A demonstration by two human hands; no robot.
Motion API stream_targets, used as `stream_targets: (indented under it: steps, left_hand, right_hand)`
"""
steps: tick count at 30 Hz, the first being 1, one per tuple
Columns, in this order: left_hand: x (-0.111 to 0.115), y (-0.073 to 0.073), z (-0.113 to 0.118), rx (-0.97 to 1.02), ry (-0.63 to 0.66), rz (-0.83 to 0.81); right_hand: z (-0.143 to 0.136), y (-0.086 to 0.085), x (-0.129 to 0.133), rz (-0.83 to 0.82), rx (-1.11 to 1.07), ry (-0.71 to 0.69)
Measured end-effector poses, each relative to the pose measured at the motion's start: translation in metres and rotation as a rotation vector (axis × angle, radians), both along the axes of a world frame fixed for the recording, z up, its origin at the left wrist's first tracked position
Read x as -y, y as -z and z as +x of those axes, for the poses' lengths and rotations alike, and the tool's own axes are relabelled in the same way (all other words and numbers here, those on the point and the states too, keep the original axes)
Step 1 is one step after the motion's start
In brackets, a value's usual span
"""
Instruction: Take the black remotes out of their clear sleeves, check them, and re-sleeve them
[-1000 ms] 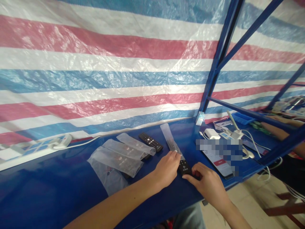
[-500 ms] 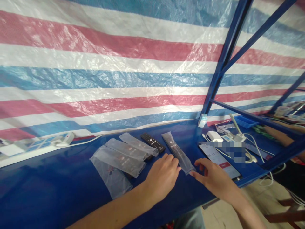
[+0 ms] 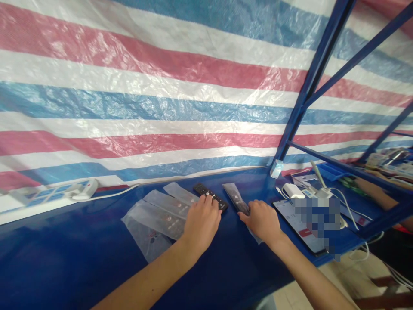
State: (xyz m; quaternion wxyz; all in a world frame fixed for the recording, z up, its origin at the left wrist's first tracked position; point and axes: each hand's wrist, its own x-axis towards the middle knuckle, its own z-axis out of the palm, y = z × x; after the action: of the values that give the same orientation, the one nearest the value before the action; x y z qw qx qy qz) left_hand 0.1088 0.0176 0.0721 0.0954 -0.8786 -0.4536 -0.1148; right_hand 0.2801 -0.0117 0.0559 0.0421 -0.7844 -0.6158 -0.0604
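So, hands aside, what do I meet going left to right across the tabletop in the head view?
White power strip → overlapping plastic sleeves with dark remotes showing through → bare black remote, partly under the left hand → sleeved remote, partly under the right hand → phone.

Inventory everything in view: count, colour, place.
table: 1, blue, foreground
striped sheet: 1, red/white/blue, behind
frame: 1, blue, right
power strip: 1, white, left
bags, some holding remotes: about 4, whitish, left
bare remote: 1, black, centre
bagged remote: 1, black, further right
phone: 1, pale screen, right
charger: 1, white, behind phone
box: 1, pale, at frame
tray: 1, blue, right
cables: several, white, right
co-worker's arm: 1, bare, right edge
left hand: 1, bare, over bare remote
right hand: 1, bare, on bagged remote
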Motion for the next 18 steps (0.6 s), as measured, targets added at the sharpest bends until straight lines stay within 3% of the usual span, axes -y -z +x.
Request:
stream_targets:
  steps: [4, 10, 18]
  left_hand:
    - [-0.001, -0.003, -0.002, 0.004, 0.004, -0.059]
    - [-0.001, -0.002, -0.002, 0.003, 0.008, -0.084]
    - [-0.005, -0.006, -0.004, -0.045, -0.017, -0.128]
  right_hand:
    - [0.012, -0.005, -0.007, -0.092, -0.133, 0.058]
    - [0.018, -0.004, -0.004, -0.085, -0.257, 0.073]
    - [0.024, 0.001, -0.026, -0.027, -0.136, 0.105]
